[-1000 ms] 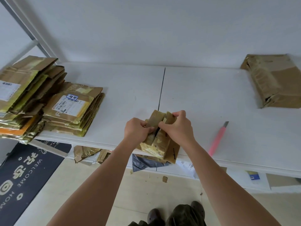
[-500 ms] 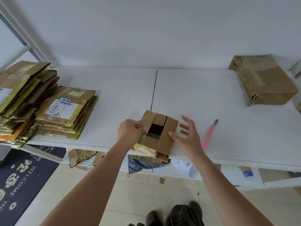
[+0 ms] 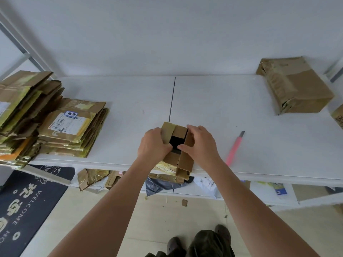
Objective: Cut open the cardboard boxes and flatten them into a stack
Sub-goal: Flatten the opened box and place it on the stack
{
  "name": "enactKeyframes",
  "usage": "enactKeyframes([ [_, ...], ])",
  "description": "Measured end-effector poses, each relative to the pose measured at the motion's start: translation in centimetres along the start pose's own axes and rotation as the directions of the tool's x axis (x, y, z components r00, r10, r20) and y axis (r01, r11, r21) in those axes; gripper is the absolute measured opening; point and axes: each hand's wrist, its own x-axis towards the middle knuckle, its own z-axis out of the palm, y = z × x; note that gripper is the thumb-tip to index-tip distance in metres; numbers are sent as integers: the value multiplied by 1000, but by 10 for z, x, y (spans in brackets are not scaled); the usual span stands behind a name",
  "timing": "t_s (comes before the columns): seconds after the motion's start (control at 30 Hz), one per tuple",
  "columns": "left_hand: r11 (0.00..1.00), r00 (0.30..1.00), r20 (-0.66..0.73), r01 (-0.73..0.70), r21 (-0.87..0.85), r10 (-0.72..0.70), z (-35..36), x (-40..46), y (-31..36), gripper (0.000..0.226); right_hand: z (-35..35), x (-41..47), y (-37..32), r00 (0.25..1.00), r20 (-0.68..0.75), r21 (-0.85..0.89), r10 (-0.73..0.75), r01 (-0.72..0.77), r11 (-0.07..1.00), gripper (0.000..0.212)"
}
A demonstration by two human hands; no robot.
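Note:
A small brown cardboard box (image 3: 178, 160) stands at the front edge of the white table (image 3: 232, 112), its top flaps spread and a dark opening showing. My left hand (image 3: 153, 145) grips the box's left flap and side. My right hand (image 3: 200, 143) grips the right flap, thumb at the opening. A pink utility knife (image 3: 234, 148) lies on the table just right of my right hand. Flattened boxes lie in a stack (image 3: 72, 128) at the left, beside a taller stack (image 3: 20, 112).
A larger closed taped box (image 3: 295, 86) sits at the back right, and another box corner (image 3: 338, 115) shows at the right edge. Cardboard scraps and plastic bags (image 3: 163, 184) lie under the table. A dark welcome mat (image 3: 24, 206) covers the floor at left.
The box's flaps were pulled apart and now lie open. My right hand let go briefly, then came back onto the right flap.

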Motion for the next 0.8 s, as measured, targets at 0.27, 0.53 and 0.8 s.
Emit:
enactKeyframes([
  [0.27,988,990,122,-56,-144,74,-16,-1,-18,39,0,1,-4,999,39,22,31,-32,999,75],
  [0.53,783,941,315,287,-552,-124,-27,-3,-55,25,0,3,-6,997,68,9,25,-26,1000,78],
  [0.8,867,971,170,227,-443,-168,-17,-7,-50,26,3,23,-21,1000,10,-282,-7,10,959,31],
])
